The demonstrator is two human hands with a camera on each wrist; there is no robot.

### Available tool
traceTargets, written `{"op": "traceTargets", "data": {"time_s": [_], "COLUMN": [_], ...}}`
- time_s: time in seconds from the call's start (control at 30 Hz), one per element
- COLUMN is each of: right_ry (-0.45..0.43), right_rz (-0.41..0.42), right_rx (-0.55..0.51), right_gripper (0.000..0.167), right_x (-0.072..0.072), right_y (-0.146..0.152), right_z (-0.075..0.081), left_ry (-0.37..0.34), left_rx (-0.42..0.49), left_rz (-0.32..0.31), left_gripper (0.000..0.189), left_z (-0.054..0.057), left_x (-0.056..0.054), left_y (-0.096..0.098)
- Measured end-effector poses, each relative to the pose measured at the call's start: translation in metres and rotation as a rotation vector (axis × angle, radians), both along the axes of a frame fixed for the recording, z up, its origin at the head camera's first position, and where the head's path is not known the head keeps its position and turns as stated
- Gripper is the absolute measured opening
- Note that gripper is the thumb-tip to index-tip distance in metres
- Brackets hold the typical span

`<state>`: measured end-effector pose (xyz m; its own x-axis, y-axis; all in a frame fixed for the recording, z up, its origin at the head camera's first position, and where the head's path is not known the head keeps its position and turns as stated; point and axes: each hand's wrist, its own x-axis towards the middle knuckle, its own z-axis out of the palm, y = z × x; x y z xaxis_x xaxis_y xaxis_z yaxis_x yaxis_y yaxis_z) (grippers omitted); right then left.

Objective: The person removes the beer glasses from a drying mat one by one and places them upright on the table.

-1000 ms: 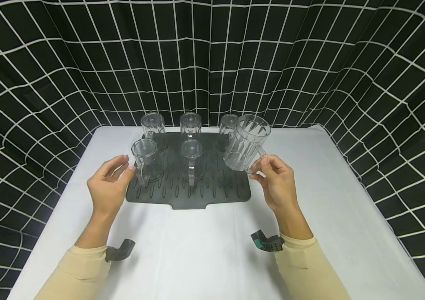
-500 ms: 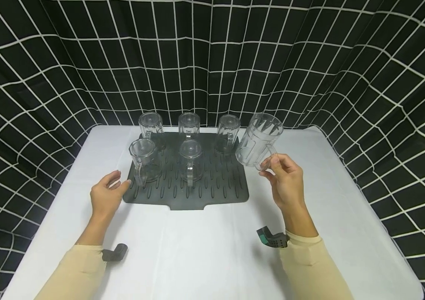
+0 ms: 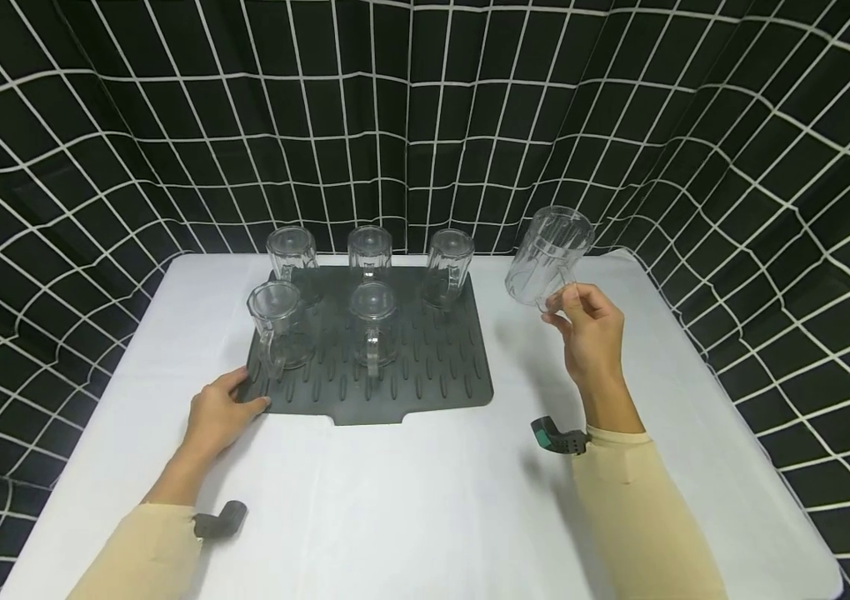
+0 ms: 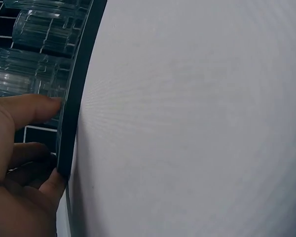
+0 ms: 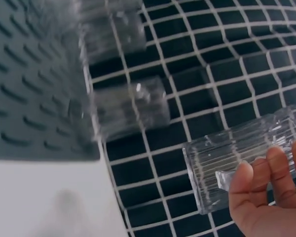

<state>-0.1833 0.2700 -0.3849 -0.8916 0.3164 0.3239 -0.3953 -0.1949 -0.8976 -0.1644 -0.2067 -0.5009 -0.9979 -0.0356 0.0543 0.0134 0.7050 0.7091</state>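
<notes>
My right hand (image 3: 592, 332) pinches the handle of a clear glass mug (image 3: 548, 254), held in the air to the right of the dark grey drying mat (image 3: 431, 379). The mug's wide end tilts up and to the right. My left hand (image 3: 219, 417) holds the mat's near left corner, thumb (image 4: 39, 107) at its front edge and other fingers by its left side. Two more clear mugs stand upside down in the mat's front row, a left mug (image 3: 278, 321) and a middle mug (image 3: 373, 321). Behind them are a left mug (image 3: 293, 254), a middle mug (image 3: 370, 252) and a right mug (image 3: 447, 262).
A white table (image 3: 395, 508) carries the mat. Behind and around it hangs a black curtain (image 3: 470, 108) with a white grid. A dark wrist camera mount (image 3: 220, 521) juts from the left sleeve and another camera mount (image 3: 560, 435) from the right.
My right hand has carried its mug rightward and farther back, off the mat. My left hand has come down from beside the front left mug to the mat's near corner.
</notes>
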Motion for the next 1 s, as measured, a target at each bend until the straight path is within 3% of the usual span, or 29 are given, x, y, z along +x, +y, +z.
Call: {"op": "traceTargets", "data": {"time_s": [0.1,0.23,0.6,1.0], "right_ry": [-0.027,-0.061,-0.151,-0.225], "right_rz": [-0.027,-0.025,-0.016,-0.014], "right_rx": [0.009,0.0,-0.019,-0.04], "right_gripper": [0.025,0.022,0.019,0.02], "right_x": [-0.013,-0.03,-0.071,-0.095], "right_y": [0.01,0.019,0.038,0.032], "right_z": [-0.002,-0.01,-0.046,-0.072], "left_ry": [0.016,0.02,0.018,0.026], "left_rx": [-0.014,-0.034,-0.047,-0.049], "left_rz": [-0.037,-0.042,-0.071,-0.062], "left_gripper": [0.064,0.063,0.064,0.065], "left_z": [-0.001,0.001,0.0,-0.001], "left_x": [0.001,0.002,0.001,0.002], "left_y": [0.001,0.001,0.001,0.001]}}
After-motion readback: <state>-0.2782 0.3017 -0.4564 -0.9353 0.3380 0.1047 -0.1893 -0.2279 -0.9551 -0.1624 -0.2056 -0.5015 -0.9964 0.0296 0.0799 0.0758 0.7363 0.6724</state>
